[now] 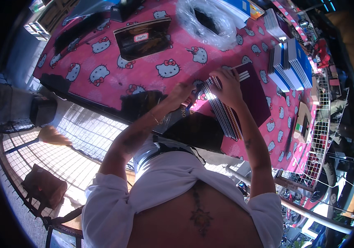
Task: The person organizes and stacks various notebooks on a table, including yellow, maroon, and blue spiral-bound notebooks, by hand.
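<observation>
A stack of spiral-bound notebooks (257, 97) with a dark purple cover lies on the pink table, its coiled edges (222, 107) toward my left. Curled over the top end of those coils, my right hand (228, 86) grips the notebooks. My left hand (180, 96) is closed beside the upper coil end. From its fingers sticks a small red-and-dark-blue hand tool (191, 100), whose exact kind is too small to tell. Under my left wrist and along the near table edge lies a glossy black sheet (197, 130) with gold lettering.
A pink cat-print cloth (102, 74) covers the table. A dark pouch (143, 39) and a clear plastic-wrapped ring (206, 25) lie farther back. Stacks of blue-and-white notebooks (290, 66) stand at right, near a cardboard box (302, 123). A broom (53, 135) is at left below the table.
</observation>
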`<state>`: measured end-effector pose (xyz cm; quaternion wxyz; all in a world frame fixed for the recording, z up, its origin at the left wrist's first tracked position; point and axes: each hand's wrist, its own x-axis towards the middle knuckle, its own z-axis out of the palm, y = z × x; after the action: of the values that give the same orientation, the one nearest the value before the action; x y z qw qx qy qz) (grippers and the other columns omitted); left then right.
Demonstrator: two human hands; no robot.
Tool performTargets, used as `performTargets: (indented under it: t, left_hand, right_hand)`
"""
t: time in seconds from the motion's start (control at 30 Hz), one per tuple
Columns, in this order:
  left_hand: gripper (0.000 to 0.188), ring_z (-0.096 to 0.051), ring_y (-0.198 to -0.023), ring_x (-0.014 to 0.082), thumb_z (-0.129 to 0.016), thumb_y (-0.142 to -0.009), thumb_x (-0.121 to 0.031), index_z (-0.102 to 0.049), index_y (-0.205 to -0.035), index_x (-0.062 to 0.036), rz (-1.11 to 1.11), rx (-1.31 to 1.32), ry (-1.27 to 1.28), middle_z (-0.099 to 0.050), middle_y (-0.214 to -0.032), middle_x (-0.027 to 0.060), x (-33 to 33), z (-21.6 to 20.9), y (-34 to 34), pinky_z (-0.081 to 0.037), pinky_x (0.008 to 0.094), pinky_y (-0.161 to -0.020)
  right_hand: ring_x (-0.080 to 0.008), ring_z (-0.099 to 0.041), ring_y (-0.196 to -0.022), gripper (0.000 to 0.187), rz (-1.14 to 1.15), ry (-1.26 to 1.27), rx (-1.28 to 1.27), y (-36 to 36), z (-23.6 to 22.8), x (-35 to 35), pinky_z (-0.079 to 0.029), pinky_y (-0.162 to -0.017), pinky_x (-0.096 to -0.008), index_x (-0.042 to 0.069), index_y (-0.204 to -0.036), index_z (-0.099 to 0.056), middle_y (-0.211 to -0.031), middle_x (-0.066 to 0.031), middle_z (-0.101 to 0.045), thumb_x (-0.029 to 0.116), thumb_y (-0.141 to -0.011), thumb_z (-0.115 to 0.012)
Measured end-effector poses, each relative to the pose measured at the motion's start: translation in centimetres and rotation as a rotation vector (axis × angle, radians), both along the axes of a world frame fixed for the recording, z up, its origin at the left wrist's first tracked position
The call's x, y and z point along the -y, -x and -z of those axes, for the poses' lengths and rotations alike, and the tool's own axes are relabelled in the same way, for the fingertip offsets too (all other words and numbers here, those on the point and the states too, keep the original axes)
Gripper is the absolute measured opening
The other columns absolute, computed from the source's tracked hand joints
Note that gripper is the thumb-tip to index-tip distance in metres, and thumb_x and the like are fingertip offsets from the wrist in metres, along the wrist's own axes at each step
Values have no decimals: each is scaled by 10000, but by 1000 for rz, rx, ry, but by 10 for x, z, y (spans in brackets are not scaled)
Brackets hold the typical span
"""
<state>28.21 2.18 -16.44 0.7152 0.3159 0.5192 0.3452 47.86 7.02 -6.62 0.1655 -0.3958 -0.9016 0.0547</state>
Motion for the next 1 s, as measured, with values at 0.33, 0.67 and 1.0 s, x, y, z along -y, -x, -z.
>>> performTargets:
  t: [0.33,0.67,1.0]
  left_hand:
    - [325,-637,-601,171,-557,-944,-313,-669,-914,-10,79,-177,-33,-644,-714,83,6,-1,1,-528,315,-531]
    - [306,-637,-580,199,-559,-935,-288,-676,-866,-15,-27,-396,-419,-650,-686,104,12,14,-11,-526,349,-547]
    - [346,-646,-572,187,-516,-963,-312,-658,-986,2,27,-38,56,-691,-740,98,4,-3,3,-530,329,-525]
  right_hand:
    - [-239,-551,-1113,368,3,-10,5,-1,3,0,-250,-1105,-499,159,-1101,-595,-1075,-23,-602,205,-751,-698]
    - [-246,-541,-1145,369,-7,15,-17,-1,-1,1,-259,-1108,-481,146,-1102,-604,-1089,-39,-608,183,-747,-697]
    - [-264,-528,-1175,374,6,22,-16,-2,0,2,-277,-1100,-453,129,-1094,-613,-1102,-53,-612,162,-732,-700]
